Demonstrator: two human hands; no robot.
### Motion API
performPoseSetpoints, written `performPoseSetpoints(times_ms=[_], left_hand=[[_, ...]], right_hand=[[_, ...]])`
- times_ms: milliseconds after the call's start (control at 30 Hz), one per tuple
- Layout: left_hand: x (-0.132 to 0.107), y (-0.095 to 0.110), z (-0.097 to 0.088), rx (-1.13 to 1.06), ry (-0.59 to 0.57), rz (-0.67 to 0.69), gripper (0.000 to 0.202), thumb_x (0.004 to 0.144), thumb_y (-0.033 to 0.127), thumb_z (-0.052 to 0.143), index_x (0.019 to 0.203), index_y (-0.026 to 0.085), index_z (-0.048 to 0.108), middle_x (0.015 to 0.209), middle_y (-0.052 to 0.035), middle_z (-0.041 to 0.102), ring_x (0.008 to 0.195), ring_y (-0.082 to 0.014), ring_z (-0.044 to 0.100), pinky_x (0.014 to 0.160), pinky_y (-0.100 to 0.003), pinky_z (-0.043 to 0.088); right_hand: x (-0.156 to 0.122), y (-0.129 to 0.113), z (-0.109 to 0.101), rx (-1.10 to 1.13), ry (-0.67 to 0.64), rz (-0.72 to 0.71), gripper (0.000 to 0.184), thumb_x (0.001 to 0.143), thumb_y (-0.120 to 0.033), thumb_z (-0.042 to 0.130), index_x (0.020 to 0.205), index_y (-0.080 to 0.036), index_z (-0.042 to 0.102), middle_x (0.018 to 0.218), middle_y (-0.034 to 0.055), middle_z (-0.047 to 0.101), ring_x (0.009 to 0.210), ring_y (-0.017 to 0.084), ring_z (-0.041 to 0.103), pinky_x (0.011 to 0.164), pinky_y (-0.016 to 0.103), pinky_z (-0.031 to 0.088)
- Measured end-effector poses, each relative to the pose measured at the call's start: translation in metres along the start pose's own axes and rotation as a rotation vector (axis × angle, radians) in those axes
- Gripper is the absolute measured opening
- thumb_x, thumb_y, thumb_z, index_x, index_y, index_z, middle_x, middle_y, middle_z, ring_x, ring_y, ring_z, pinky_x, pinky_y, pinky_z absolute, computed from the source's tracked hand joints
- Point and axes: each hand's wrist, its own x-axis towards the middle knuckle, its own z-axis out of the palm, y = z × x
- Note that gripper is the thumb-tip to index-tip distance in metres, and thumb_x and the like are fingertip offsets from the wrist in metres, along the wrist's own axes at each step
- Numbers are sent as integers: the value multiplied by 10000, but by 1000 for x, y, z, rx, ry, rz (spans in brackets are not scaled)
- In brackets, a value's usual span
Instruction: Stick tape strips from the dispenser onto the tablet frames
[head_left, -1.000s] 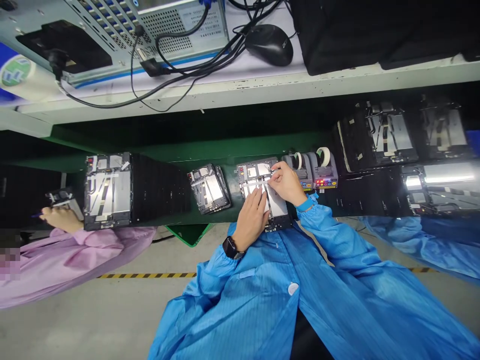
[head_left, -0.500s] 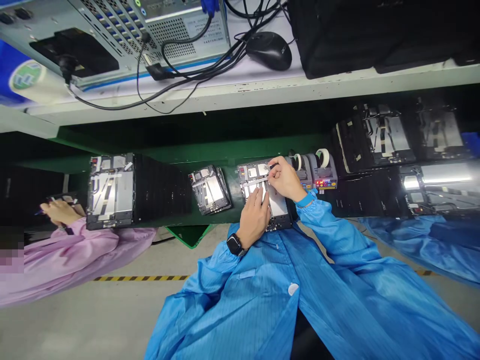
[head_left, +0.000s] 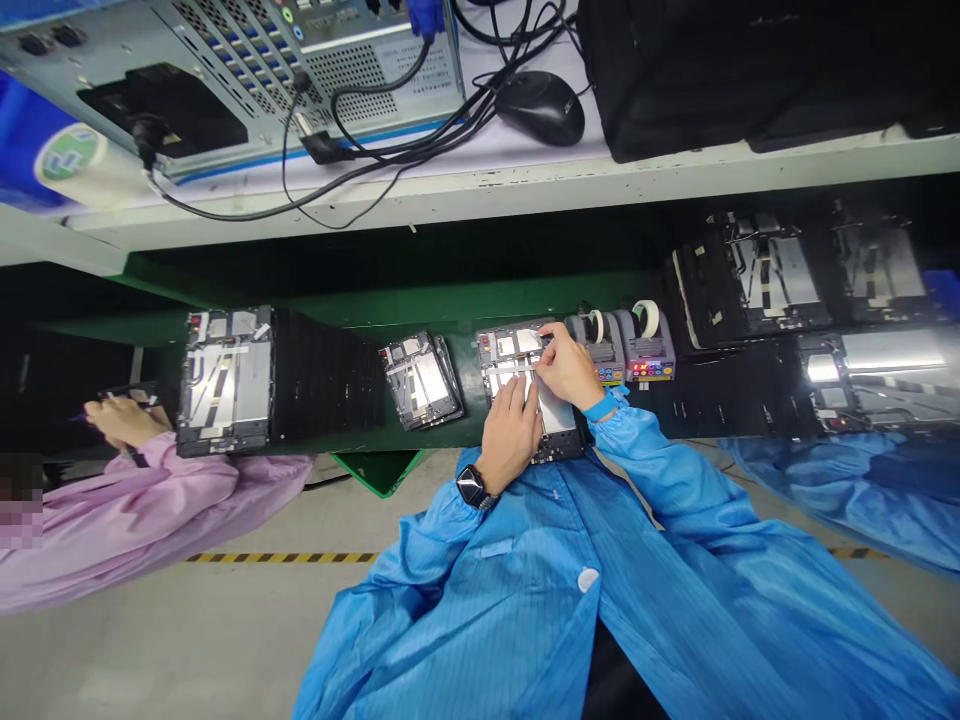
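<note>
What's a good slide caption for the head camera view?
Left hand resting on an opened electronic device, right hand over its upper part, between a small device stack and two tape dispensers.

A bright blue coat point(head_left: 517, 600) is worn, patterned with fine lines and fitted with gathered cuffs point(head_left: 611, 397). Its front is marked by a round white button point(head_left: 588, 580). A black watch point(head_left: 471, 486) is strapped on the left wrist, a blue band point(head_left: 600, 408) on the right.

Device point(head_left: 556, 412) beneath hands point(head_left: 511, 432), small stack point(head_left: 421, 384) left — tape dispensers point(head_left: 649, 352) right
</note>
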Motion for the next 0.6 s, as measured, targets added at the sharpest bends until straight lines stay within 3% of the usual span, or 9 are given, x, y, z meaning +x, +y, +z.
performPoseSetpoints(times_ms=[467, 600], left_hand=[[-1, 0, -1, 13, -7, 9, 542, 1010, 227, 445, 1533, 81, 442, 1576, -228, 466, 1525, -347, 378, 1238, -543, 369], [-1, 0, 0, 2, -5, 6, 555, 1007, 223, 445, 1547, 99, 426, 1572, -224, 473, 1527, -345, 377, 1230, -559, 377]], right_hand=[[-4, -3, 7, -122, 18, -59, 526, 859, -138, 614, 1368, -223, 513, 886, 27, 722, 807, 249, 678, 738, 318, 461], [-8, -3, 4, -209, 55, -77, 499, 887, -189, 647, 1369, -214, 521, 1089, 104, 698, 936, 286, 681, 814, 359, 501]])
